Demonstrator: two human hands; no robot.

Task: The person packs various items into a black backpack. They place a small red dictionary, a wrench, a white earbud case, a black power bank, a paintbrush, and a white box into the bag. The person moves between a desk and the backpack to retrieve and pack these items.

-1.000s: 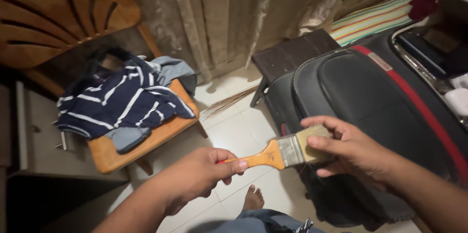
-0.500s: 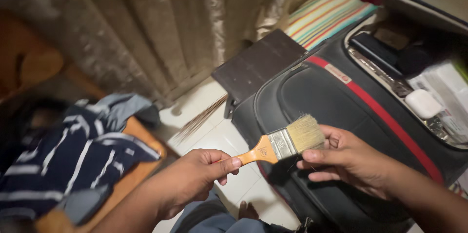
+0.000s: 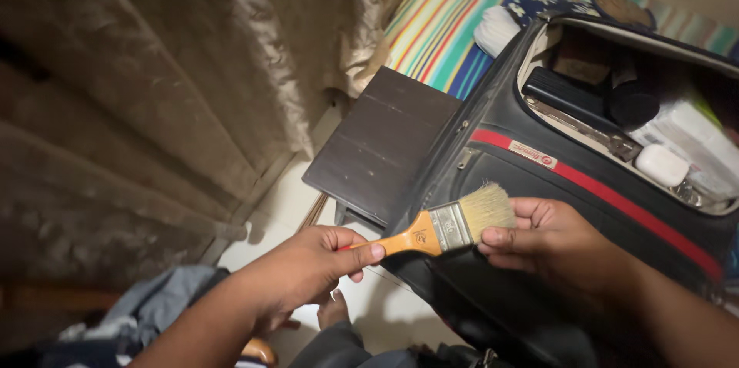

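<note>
Left hand (image 3: pixel 308 272): closed around orange handle of paintbrush (image 3: pixel 443 228), held level over black suitcase (image 3: pixel 539 206). Right hand (image 3: pixel 550 241): loosely curled, fingertips under the pale bristles, apparently steadying them. Dark stool (image 3: pixel 381 145) beside.

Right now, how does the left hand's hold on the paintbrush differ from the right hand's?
The left hand is closed around the orange handle of the paintbrush; the right hand only touches the pale bristles with its fingertips. The left is fisted, the right is loosely curled. Both touch the same brush.
</note>
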